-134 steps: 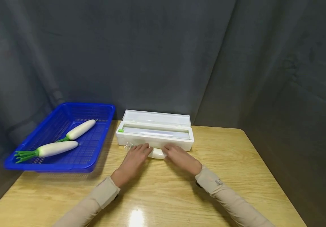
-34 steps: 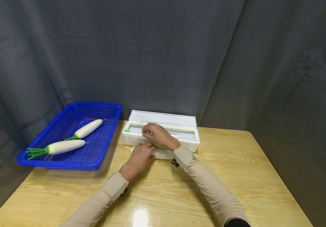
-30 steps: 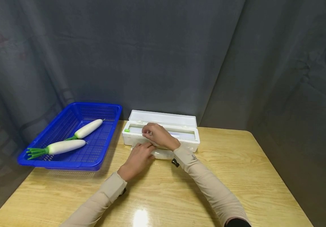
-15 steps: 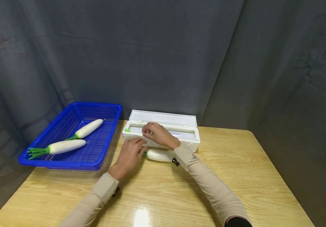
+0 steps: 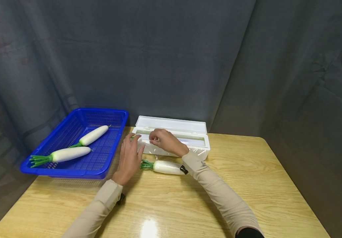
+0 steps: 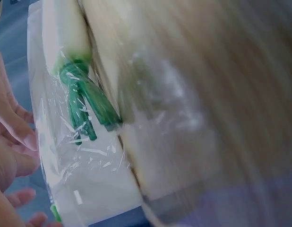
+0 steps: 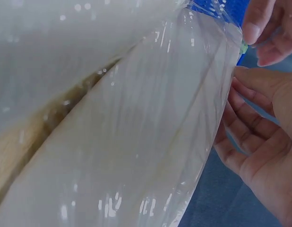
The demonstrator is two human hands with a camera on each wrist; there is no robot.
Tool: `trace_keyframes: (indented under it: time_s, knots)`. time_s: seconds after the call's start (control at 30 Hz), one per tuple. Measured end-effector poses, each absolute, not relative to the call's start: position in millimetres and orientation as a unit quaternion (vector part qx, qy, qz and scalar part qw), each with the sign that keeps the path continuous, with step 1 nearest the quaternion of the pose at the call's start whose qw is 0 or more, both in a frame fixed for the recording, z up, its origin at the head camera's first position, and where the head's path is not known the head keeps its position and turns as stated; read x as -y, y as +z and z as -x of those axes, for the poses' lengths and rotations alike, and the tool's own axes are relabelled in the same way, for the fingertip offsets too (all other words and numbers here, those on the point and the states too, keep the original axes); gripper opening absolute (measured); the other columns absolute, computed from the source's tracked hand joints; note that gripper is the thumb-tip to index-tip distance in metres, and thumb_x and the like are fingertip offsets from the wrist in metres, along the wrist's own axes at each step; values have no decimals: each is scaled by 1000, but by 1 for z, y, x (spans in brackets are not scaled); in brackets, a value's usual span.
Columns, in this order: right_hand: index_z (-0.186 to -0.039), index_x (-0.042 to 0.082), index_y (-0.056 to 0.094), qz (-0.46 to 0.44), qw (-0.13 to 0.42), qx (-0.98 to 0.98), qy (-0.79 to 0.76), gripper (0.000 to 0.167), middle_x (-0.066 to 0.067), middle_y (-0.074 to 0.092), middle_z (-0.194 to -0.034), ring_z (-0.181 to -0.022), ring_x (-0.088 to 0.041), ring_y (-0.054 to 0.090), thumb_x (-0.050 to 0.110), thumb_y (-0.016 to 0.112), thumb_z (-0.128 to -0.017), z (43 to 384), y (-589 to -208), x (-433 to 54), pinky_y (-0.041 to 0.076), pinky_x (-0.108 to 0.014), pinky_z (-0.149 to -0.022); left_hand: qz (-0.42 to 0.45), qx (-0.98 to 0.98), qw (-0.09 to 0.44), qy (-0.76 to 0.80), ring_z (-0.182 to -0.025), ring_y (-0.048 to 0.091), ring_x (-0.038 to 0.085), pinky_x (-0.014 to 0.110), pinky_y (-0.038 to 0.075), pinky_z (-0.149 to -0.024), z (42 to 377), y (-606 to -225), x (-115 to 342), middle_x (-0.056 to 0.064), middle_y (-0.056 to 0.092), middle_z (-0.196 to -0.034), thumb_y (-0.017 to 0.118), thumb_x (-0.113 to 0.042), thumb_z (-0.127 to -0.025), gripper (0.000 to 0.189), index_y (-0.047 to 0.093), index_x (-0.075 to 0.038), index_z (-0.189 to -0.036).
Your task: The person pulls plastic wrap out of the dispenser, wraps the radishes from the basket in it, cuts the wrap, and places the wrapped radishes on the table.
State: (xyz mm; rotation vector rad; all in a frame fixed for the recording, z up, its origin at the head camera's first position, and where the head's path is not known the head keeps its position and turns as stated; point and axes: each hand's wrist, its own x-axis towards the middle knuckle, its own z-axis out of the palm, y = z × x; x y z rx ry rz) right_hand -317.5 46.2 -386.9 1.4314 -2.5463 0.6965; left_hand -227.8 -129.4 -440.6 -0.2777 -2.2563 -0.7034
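One radish (image 5: 167, 167), under clear film (image 7: 150, 137), lay on the counter (image 5: 263, 185) just in front of the white box (image 5: 153, 150). Its long axis ran side to side, nearly in line with the box's front. The leaves pointed left, toward your left grip (image 5: 127, 158), which stood just beside them and was the nearer of the two; the root end was hidden behind your right cuff (image 5: 194, 163). Your left grip was loose, thumb spread away from the fingers, close by the green tab (image 6: 55, 213) at the box's left end; whether a fingertip touched that tab, you could not tell. Your right grip (image 5: 168, 142) hung over the box, thumb and fingers curled at the film's edge, and the views did not settle whether they pinched it. Two more radishes (image 5: 70, 154) lay in the blue basket (image 5: 99, 172), left of your left grip.
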Motion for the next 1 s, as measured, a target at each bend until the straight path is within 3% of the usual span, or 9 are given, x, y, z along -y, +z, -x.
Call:
trace_keyframes:
  time_s: [0.23,0.47,0.67,0.73,0.87,1.0]
  knots:
    - [-100,4,74,-473,65,848,228,5,-6,73,-97,-91,-18,69,9,71,-100,317,-386,-45,55,-28,-83,19,882,312,-353,-128,53,53,67,46,-99,231,-443,131,33,47,-144,75,-16,-97,63,45,10,-146]
    - [-98,6,74,-474,63,851,216,6,-5,72,-95,-89,-16,67,10,70,-101,319,-384,-44,55,-27,-81,-52,873,229,-427,-136,47,54,69,40,-108,235,-438,133,36,45,-149,69,-22,-102,67,37,9,-153]
    - [-99,7,74,-471,46,855,213,8,-4,73,-95,-88,-15,67,11,69,-102,321,-379,-38,54,-26,-81,-56,849,237,-469,-133,50,54,63,38,-112,244,-443,136,39,53,-139,69,-12,-101,58,42,13,-146]
    - [-100,6,75,-468,41,855,217,8,-5,73,-96,-88,-15,67,11,69,-102,322,-377,-35,54,-26,-81,-45,842,248,-477,-131,51,54,64,39,-110,245,-445,138,39,55,-137,70,-11,-99,57,44,12,-145]
    - [-106,3,75,-468,40,852,230,10,-7,74,-101,-90,-16,68,10,68,-102,325,-374,-27,54,-26,-82,-5,836,296,-461,-123,58,51,61,44,-103,254,-460,148,34,60,-134,73,-26,-100,59,50,3,-145]
    - [-115,1,74,-465,38,851,242,17,-9,74,-106,-93,-18,69,9,67,-102,328,-372,-15,55,-27,-84,8,836,306,-455,-109,63,49,60,47,-92,250,-456,149,34,64,-130,76,-22,-97,56,56,1,-144]
